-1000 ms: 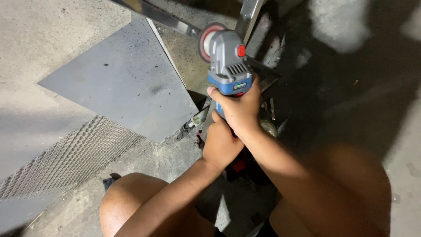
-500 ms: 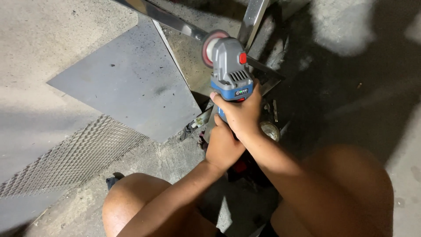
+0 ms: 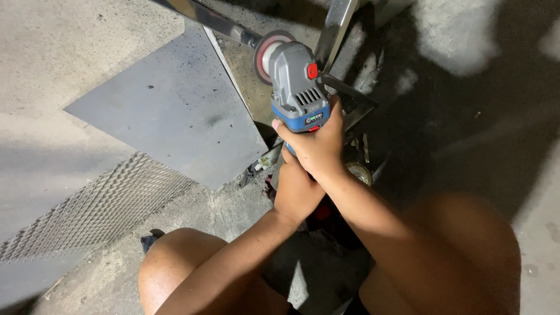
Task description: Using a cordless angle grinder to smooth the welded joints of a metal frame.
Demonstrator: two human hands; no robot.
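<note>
Dusty concrete floor (image 3: 70, 64), deep shadow

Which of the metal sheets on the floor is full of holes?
The mesh sheet at lower left; the flat grey sheet beside it, nearer the grinder, is solid and smooth.

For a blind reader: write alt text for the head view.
Both hands grip a grey and blue angle grinder, right hand above left hand, its disc at a metal bar. A grey metal sheet and mesh panel lie on the concrete floor.
</note>
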